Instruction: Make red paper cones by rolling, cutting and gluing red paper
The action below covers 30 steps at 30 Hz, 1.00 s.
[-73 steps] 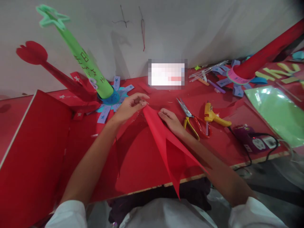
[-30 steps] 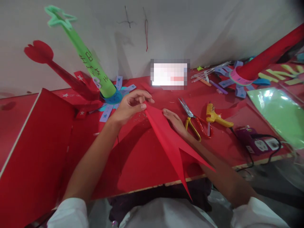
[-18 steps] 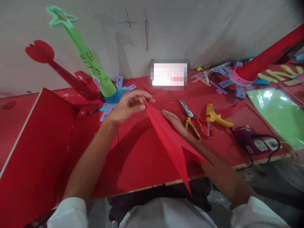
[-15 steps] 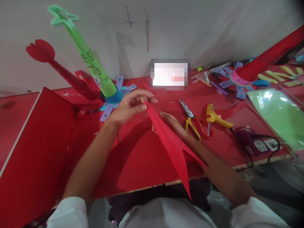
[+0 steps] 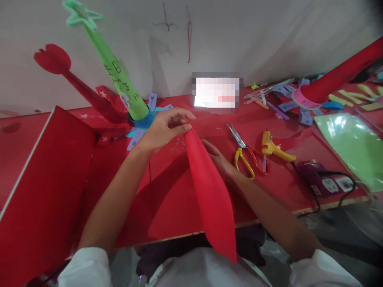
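Note:
A sheet of red paper [image 5: 212,191] is rolled into a long cone, with its tip pointing away from me and its wide end over the table's near edge. My left hand [image 5: 166,128] pinches the tip between thumb and fingers. My right hand [image 5: 220,159] lies against the cone's right side, partly hidden behind it, its fingers curled on the paper. Both arms reach over the red table [image 5: 167,187].
Scissors [image 5: 243,149] with yellow and red handles and a yellow glue gun [image 5: 271,145] lie right of my hands. A purple power strip [image 5: 321,179] sits by the front edge. A green cone [image 5: 119,79], red cones [image 5: 83,89] and a red box [image 5: 44,183] stand left; green sheet [image 5: 353,147] at right.
The cone has been rolled tighter: its two loose pointed flaps are now wrapped into one smooth rounded cone. My left hand kept its pinch on the tip; my right hand slid along the side.

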Tool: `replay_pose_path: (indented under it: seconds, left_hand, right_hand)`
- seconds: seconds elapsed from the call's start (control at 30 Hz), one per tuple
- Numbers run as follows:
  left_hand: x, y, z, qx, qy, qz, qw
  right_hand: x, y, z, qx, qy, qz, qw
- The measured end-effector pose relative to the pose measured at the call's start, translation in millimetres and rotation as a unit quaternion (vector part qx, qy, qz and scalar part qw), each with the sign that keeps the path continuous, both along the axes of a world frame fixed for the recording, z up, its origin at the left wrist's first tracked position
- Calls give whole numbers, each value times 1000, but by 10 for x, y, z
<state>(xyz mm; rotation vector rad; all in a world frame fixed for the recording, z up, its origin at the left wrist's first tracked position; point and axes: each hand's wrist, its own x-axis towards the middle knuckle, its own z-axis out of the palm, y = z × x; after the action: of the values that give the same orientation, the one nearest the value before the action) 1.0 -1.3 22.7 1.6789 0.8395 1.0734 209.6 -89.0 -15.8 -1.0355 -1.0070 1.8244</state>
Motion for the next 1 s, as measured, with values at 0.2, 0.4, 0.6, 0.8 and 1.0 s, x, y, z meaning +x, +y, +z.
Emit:
replay_pose_path:
  seconds: [0.2, 0.4, 0.6, 0.8, 1.0]
  left_hand:
    - [-38, 69, -69, -13, 11, 45, 999]
    - [24, 50, -103, -30, 20, 47, 998]
    - [47, 17, -68, -21, 47, 42, 998]
    - [32, 28, -93, 30, 113, 33, 993]
    - [67, 16, -164, 55, 150, 39, 986]
  right_hand:
    - [88, 121, -57, 99, -82, -48, 990]
    - [131, 53, -85, -12, 6, 16, 1000]
    - [138, 6, 11, -24, 68, 69, 995]
    - [131, -7, 39, -35, 100, 97, 990]
    - [105, -7, -49, -56, 128, 114, 984]
